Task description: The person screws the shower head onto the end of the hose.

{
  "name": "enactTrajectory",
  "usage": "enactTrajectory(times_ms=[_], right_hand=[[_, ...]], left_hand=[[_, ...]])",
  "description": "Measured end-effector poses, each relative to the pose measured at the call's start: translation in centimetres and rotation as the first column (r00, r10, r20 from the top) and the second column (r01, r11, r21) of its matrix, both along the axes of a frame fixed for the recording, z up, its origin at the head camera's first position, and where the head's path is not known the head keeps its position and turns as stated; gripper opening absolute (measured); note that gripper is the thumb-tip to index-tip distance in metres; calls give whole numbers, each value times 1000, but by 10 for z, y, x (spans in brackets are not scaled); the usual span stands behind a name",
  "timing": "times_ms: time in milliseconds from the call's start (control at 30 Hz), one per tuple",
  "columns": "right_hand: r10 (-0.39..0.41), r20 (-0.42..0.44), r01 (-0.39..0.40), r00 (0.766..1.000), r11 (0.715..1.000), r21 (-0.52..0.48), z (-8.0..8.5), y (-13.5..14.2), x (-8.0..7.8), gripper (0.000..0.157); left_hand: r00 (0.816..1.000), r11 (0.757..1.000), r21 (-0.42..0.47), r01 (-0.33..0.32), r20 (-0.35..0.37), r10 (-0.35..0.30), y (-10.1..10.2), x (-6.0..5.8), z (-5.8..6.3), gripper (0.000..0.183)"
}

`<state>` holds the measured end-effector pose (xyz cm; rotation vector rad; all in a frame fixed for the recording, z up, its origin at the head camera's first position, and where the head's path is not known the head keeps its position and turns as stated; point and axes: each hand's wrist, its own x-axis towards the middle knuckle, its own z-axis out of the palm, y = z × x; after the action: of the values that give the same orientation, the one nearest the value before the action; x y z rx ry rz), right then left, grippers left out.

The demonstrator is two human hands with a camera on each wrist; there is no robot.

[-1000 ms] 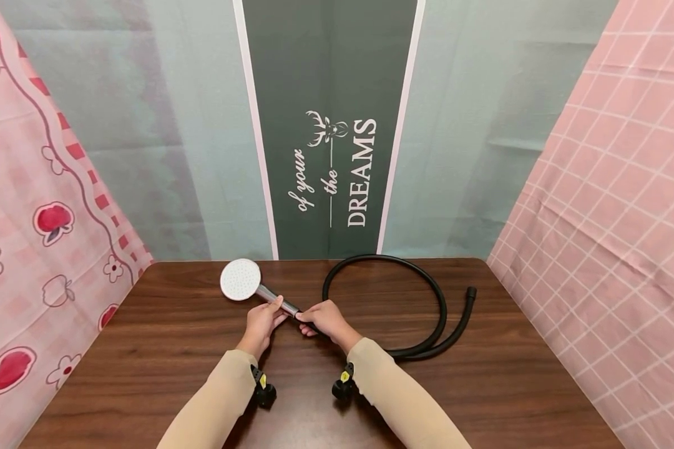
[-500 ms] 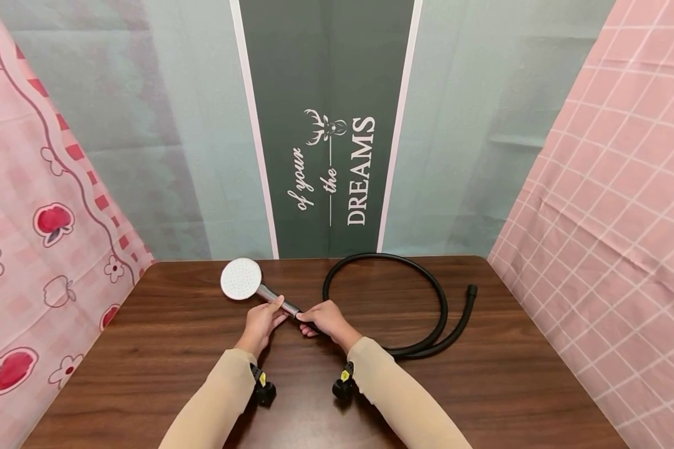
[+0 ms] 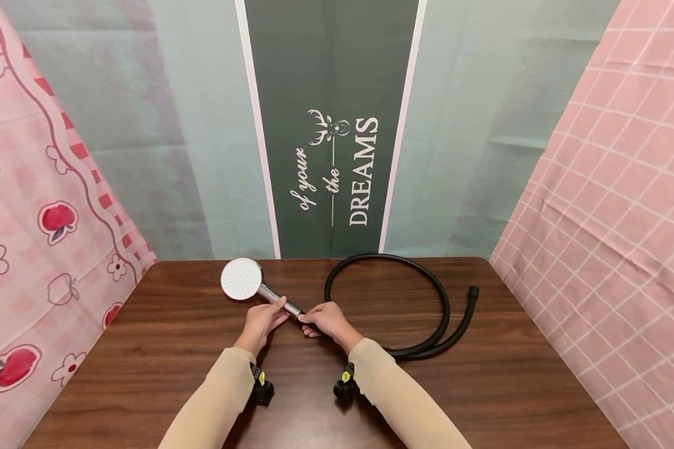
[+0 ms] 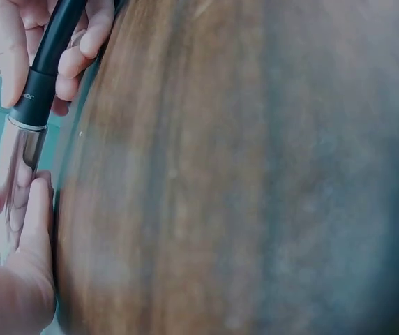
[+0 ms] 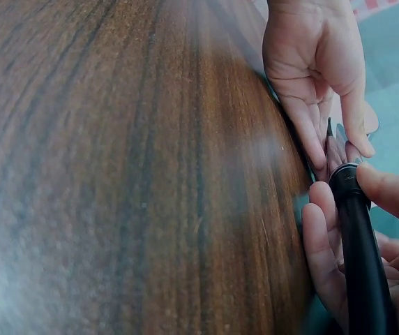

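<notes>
A shower head (image 3: 241, 279) with a white round face and a chrome handle (image 4: 19, 167) lies toward the left of the table. My left hand (image 3: 262, 323) grips that handle near its lower end, thumb on top and fingers beneath. Joined end to end with the handle is the black collar (image 4: 35, 98) of a shower hose (image 3: 446, 305). My right hand (image 3: 324, 321) pinches this collar between thumb and curled fingers, as the right wrist view shows too. The two hands are close together. Any thread at the joint is hidden.
The hose loops across the right half of the wooden table (image 3: 163, 349), and its loose end (image 3: 473, 292) points toward the back. A grey-green printed cloth (image 3: 455, 125) hangs behind. Pink cloths hang along the left (image 3: 28, 218) and right (image 3: 623, 249) sides.
Both hands keep their hold at the joint, and the shower head and hose look the same. Only the head view has shifted slightly.
</notes>
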<state>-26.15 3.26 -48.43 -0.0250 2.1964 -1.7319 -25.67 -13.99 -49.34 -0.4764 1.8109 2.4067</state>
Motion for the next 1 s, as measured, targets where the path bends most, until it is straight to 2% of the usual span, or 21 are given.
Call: enactTrajectory(times_ms=[400,667,1000], right_hand=[[19,-55,-18,998,999,29,3,3,-1,22],[40,-67,-36,997,998,58,6,3,1,22],[78,-116,-60,990,987,150,8,3,0,24]], left_hand=[[1000,999,29,13,4,-13,-1,-1,3,50],[1000,998,55,15,-10,-15,-3,-1,0,32],[1000,998,63,16,-23,-15,-4,2,3,33]])
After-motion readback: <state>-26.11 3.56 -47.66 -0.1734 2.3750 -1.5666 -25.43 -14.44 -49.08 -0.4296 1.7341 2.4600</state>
